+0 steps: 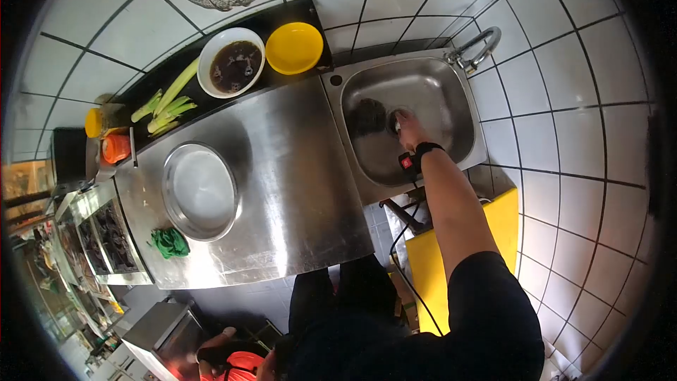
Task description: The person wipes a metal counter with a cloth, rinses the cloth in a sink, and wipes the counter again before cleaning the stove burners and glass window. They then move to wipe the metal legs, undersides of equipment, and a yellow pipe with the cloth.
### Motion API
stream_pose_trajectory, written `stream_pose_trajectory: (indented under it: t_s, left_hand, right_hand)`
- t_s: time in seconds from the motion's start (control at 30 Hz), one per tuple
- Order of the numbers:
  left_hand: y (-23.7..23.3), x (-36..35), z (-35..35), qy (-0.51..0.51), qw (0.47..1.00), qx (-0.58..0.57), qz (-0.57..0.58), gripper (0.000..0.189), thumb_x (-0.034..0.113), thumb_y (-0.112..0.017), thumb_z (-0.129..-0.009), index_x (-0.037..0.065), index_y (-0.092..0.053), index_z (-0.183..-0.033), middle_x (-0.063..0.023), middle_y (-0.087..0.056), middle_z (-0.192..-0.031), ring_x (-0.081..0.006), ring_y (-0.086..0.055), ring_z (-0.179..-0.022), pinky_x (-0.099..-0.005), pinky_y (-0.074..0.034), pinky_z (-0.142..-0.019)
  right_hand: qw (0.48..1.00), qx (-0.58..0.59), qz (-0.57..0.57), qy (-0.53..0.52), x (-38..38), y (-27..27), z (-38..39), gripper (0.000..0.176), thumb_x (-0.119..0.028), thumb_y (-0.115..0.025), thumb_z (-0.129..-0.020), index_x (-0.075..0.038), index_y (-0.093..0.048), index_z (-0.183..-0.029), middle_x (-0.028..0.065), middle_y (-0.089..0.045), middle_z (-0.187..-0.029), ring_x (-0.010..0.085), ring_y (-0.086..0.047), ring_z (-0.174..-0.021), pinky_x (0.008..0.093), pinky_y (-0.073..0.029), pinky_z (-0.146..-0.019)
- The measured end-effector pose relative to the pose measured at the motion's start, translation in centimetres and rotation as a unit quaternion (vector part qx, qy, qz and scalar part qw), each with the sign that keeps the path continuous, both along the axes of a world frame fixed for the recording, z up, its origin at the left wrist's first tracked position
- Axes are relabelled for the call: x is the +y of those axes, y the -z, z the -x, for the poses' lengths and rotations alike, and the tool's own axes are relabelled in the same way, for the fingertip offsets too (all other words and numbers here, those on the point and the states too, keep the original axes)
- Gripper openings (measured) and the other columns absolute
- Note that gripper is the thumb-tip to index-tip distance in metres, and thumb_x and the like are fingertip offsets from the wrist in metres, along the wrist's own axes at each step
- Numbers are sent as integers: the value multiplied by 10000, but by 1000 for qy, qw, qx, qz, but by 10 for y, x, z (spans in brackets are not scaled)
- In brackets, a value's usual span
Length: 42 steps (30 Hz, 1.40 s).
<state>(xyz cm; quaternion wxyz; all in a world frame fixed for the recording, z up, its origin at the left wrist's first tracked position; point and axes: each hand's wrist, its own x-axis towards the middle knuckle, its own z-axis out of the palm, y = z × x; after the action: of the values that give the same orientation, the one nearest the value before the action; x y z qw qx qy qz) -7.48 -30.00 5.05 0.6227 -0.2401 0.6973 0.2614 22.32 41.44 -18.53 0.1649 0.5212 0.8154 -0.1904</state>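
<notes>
Fisheye: tiles [564, 81] bow, corners black. Soft light, hard glare on counter [300, 162], milder sheen in sink [446, 102].

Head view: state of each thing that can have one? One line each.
White bowl: holding dark liquid
Yellow bowl: no contents visible
Metal basin: upright, contents unclear
Green cloth: crumpled
Stalks: lying loose
Faucet: flow unclear
Sink: dark object inside
Right hand: in sink, grip unclear

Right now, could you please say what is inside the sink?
The sink holds the right hand and a dark, unclear shape; whatever lies beneath the hand is covered.
</notes>
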Motion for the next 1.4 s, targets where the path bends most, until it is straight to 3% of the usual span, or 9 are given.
stream_pose_trajectory:
  t_s: [0.17, 0.47, 0.53, 0.67, 0.93, 1.03, 1.27, 1.33, 1.4]
  left_hand:
    - [-8, 32, -18, 12, 1000, -6, -21, 333, 326, -569, -987, 42, -645, -1142, -109, -670, -1157, -293, -626, -1075, -403, -506, -922]
    - [-8, 60, -22, 33, 999, -15, -32, 338, 314, -568, -989, 37, -631, -1172, -106, -665, -1170, -278, -619, -1091, -392, -503, -929]
    - [-8, 64, -21, 36, 999, -15, -33, 340, 311, -567, -989, 35, -628, -1179, -105, -664, -1173, -275, -618, -1095, -390, -502, -930]
    - [-7, 70, -21, 41, 998, -18, -37, 344, 306, -567, -990, 33, -621, -1192, -104, -662, -1179, -269, -615, -1102, -385, -500, -933]
    - [-10, 66, -22, 40, 998, -15, -45, 352, 295, -566, -992, 29, -609, -1219, -101, -658, -1191, -256, -610, -1116, -375, -498, -939]
    - [-9, 66, -21, 37, 998, -14, -46, 356, 291, -565, -993, 27, -604, -1229, -100, -656, -1196, -252, -608, -1122, -372, -497, -941]
    - [-12, 64, -21, 35, 998, -15, -42, 366, 281, -564, -994, 23, -593, -1252, -97, -652, -1206, -241, -603, -1134, -363, -494, -946]
    - [-12, 65, -21, 32, 998, -15, -43, 369, 279, -564, -995, 22, -590, -1259, -96, -651, -1209, -237, -601, -1138, -360, -494, -948]
    - [-12, 67, -21, 32, 998, -13, -44, 373, 276, -563, -995, 20, -587, -1265, -95, -650, -1212, -234, -600, -1141, -358, -493, -949]
  right_hand:
    - [996, -53, -53, -47, 8, -6, -1, 667, -97, -646, -818, -36, -416, -1441, 176, -476, -1431, 372, -475, -1289, 425, -419, -1092]
    - [999, 0, -31, 18, 8, -21, -5, 706, -200, -720, -805, -83, -415, -1430, 160, -526, -1390, 355, -505, -1272, 433, -453, -1042]
    - [992, -6, 80, 101, 8, -54, 7, 669, -186, -656, -878, -45, -369, -1465, 204, -451, -1466, 360, -470, -1330, 428, -429, -1095]
    - [987, 18, 98, 123, 13, -48, 6, 621, -186, -673, -871, -24, -408, -1409, 226, -524, -1369, 383, -531, -1248, 454, -462, -1042]
    - [995, 57, 9, 76, 14, -30, 2, 627, -203, -687, -870, -36, -411, -1408, 230, -437, -1444, 415, -516, -1264, 464, -461, -1052]
    - [997, 16, -3, 69, 14, -29, 4, 708, -187, -748, -784, -64, -418, -1398, 195, -503, -1323, 400, -533, -1210, 442, -485, -1001]
    - [998, 6, 11, 67, 15, -30, 7, 676, -171, -743, -776, -77, -454, -1380, 186, -494, -1350, 380, -544, -1206, 443, -470, -1020]
    - [996, -83, -14, -26, 18, -44, 11, 654, -193, -734, -814, -59, -455, -1391, 190, -413, -1455, 388, -518, -1258, 459, -464, -1043]
    - [998, -52, -23, -28, 19, -32, 8, 638, -189, -739, -805, -58, -474, -1370, 176, -426, -1447, 376, -506, -1271, 460, -453, -1048]
